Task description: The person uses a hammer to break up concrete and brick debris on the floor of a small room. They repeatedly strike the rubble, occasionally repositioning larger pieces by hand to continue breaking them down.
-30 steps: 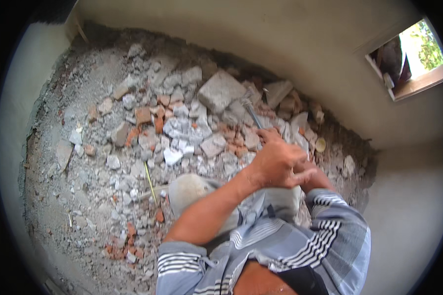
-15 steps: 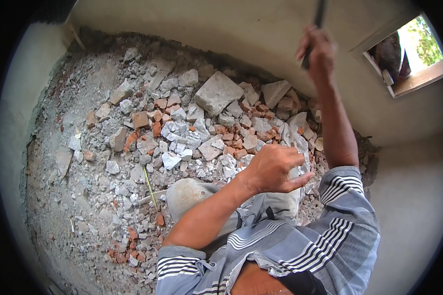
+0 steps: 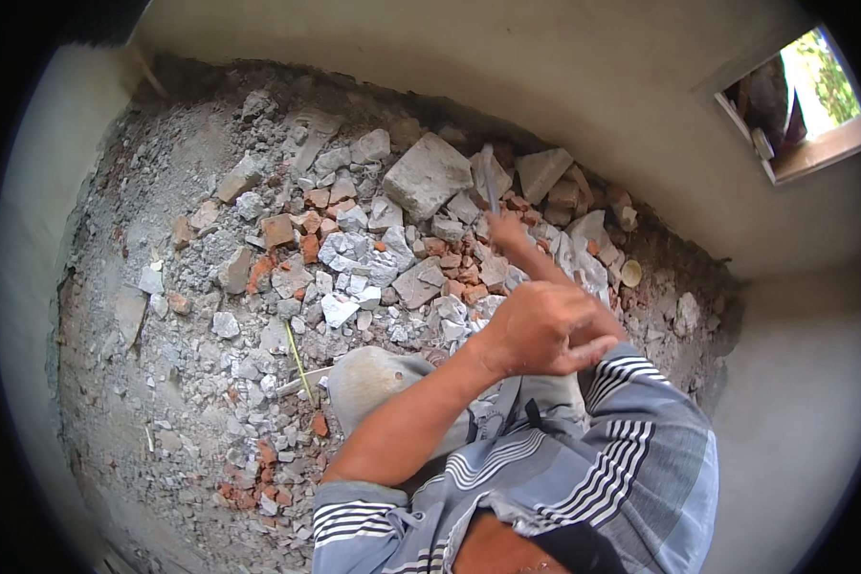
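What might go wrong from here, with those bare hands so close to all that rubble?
The bare right hand, gripping a long tool, is down among broken pieces, so its knuckles could get scraped.

If the tool hits the large pale block beside it, chips might fly toward the left hand, which is also bare.

The rubble looks loose and uneven, so pieces might shift near the person's knee.

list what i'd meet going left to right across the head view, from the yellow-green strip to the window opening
Yellow-green strip, large pale block, long tool held in the right hand, pale round object, window opening.
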Action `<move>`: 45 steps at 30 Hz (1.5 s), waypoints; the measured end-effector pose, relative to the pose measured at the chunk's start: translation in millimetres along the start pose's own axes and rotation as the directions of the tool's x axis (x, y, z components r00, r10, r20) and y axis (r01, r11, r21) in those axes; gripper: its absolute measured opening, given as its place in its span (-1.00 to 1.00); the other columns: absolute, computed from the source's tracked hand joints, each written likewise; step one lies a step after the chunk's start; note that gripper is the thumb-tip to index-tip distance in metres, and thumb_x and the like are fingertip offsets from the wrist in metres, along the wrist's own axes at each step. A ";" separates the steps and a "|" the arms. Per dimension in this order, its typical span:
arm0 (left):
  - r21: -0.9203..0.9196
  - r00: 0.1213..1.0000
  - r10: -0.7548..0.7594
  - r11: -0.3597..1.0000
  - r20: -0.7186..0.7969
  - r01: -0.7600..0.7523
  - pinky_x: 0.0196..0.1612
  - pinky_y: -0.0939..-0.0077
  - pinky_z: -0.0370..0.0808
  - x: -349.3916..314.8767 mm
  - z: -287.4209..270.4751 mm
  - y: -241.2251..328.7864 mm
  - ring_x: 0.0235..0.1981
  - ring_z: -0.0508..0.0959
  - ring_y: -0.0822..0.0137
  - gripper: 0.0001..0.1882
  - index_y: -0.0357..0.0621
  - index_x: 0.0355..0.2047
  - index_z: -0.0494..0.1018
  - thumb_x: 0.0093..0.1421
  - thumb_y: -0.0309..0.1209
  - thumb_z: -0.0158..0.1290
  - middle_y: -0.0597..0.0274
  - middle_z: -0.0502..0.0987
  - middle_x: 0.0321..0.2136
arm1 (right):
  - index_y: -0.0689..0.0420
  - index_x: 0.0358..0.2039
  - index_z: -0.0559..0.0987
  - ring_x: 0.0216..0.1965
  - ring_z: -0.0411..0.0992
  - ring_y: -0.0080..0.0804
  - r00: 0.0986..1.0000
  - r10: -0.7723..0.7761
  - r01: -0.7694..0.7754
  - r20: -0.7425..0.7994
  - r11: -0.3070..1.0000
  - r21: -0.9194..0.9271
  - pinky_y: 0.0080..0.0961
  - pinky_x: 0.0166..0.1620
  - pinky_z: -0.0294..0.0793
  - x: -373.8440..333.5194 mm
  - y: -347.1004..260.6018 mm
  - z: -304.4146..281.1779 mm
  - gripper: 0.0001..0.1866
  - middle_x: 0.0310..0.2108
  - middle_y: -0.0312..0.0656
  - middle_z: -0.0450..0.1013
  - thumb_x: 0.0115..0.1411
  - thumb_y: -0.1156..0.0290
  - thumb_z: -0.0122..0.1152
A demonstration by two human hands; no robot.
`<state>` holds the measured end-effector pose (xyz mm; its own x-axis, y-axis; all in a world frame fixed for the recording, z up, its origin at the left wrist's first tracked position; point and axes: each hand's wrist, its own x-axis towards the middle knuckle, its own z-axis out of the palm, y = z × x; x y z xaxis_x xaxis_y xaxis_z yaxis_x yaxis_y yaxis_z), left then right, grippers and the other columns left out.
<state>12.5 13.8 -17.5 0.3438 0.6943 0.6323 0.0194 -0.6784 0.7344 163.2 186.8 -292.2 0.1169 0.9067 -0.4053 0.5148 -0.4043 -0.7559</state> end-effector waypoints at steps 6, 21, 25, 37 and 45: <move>-0.005 0.999 0.050 0.999 0.011 -0.050 -0.53 0.33 0.41 10.5 7.7 -8.5 -0.61 0.50 0.16 -0.64 -0.15 -0.60 0.46 0.07 -0.17 0.30 0.19 0.44 -0.65 | 0.13 -0.52 0.42 -0.77 0.29 -0.48 0.644 -0.724 0.760 -0.248 0.569 0.314 -0.52 -0.67 0.25 -34.5 -199.7 -164.1 -0.48 -0.78 -0.29 0.29 0.44 -0.02 -0.10; 0.025 0.999 0.042 0.999 -0.027 -0.041 -0.53 0.34 0.43 5.8 2.8 -10.3 -0.62 0.51 0.16 -0.67 -0.12 -0.59 0.48 0.06 -0.18 0.30 0.20 0.46 -0.65 | 0.14 -0.46 0.47 -0.69 0.30 -0.47 0.996 -0.006 0.019 -0.085 0.989 0.150 -0.39 -0.64 0.28 -15.8 -32.9 -8.5 -0.59 -0.61 -0.25 0.37 0.34 0.05 0.09; 0.022 1.000 0.019 1.000 0.003 -0.019 -0.50 0.29 0.44 9.8 1.6 -12.2 -0.60 0.52 0.12 -0.62 -0.14 -0.60 0.45 0.11 -0.12 0.25 0.16 0.44 -0.65 | 0.12 -0.56 0.41 -0.66 0.36 -0.51 0.757 -0.594 0.645 -0.272 0.747 0.163 -0.49 -0.58 0.31 -19.0 -184.4 -130.0 -0.53 -0.72 -0.29 0.34 0.40 0.05 0.02; -0.010 0.997 0.039 0.999 -0.062 -0.040 -0.55 0.33 0.42 4.6 -6.2 -12.8 -0.62 0.51 0.16 -0.66 -0.16 -0.59 0.46 0.06 -0.19 0.31 0.20 0.46 -0.64 | 0.22 -0.22 0.49 -0.53 0.33 -0.25 0.954 0.292 -0.287 0.075 0.956 -0.064 -0.27 -0.47 0.32 6.4 -25.6 41.3 -0.70 -0.51 -0.13 0.40 0.37 0.19 0.03; -0.015 0.999 0.015 1.000 -0.049 -0.016 -0.56 0.34 0.39 11.2 -2.9 -19.7 -0.64 0.48 0.17 -0.65 -0.14 -0.60 0.45 0.06 -0.19 0.31 0.22 0.41 -0.67 | 0.21 -0.17 0.51 -0.55 0.42 -0.24 0.519 -0.820 0.804 -0.241 0.564 -0.189 -0.32 -0.46 0.42 1.4 -185.1 -150.3 -0.77 -0.53 -0.13 0.42 0.35 0.30 0.06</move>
<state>13.2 35.6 -24.2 0.2979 0.6947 0.6547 -0.0001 -0.6858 0.7278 195.7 281.1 -75.6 -0.1572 0.8309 0.5338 0.5446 0.5238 -0.6550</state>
